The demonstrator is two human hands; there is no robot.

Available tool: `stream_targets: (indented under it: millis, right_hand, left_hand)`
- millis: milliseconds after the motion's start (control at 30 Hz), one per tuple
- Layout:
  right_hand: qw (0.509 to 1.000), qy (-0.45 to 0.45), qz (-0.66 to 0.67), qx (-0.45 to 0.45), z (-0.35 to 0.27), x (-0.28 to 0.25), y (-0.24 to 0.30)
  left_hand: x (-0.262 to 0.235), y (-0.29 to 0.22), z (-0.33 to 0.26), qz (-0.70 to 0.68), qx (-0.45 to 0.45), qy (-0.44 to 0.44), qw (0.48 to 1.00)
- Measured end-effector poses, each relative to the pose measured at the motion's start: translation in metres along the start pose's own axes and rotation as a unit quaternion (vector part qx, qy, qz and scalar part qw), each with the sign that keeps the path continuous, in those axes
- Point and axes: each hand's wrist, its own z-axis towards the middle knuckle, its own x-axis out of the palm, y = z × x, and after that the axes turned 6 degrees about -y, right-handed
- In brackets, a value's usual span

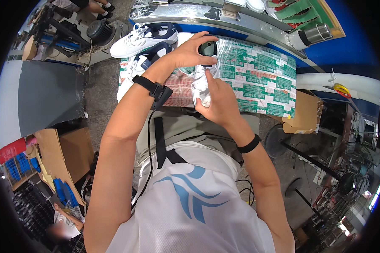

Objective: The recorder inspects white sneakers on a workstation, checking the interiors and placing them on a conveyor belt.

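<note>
My left hand (190, 52) grips the top of a white sneaker (200, 86), its fingers curled over the shoe's dark opening (207, 48). My right hand (217, 101) holds the same shoe from below, with the index finger pressed along its side. The shoe is held upright above the worktable (261, 80), which is covered in green and red printed paper. Two more white sneakers with dark blue linings lie at the table's far left, one (143, 39) behind the other (145, 59). A black band sits on each wrist, and a cable runs from the left one.
A metal machine bar (223, 19) with a silver cylinder (314, 34) runs along the table's far edge. A cardboard box (304, 111) stands at the right, flattened cardboard (65, 154) lies at the left. A motor (99, 30) sits at top left. Another person (63, 225) is at bottom left.
</note>
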Motion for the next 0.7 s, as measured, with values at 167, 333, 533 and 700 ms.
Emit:
stream_targets:
  millis: [167, 333, 533, 700]
  right_hand:
    - [0.995, -0.015, 0.083, 0.059, 0.005, 0.012, 0.013]
    - [0.975, 0.002, 0.17, 0.143, 0.015, 0.014, 0.027]
    - [0.977, 0.119, 0.127, 0.12, -0.04, -0.067, 0.008]
    - [0.998, 0.029, 0.008, 0.051, -0.007, -0.044, -0.005]
  left_hand:
    - [0.006, 0.005, 0.001, -0.03, 0.012, -0.02, 0.999]
    - [0.0, 0.006, 0.002, 0.003, 0.024, -0.027, 0.999]
    - [0.007, 0.004, 0.002, -0.008, 0.043, -0.041, 0.998]
    - [0.011, 0.009, -0.002, -0.002, 0.063, -0.064, 0.996]
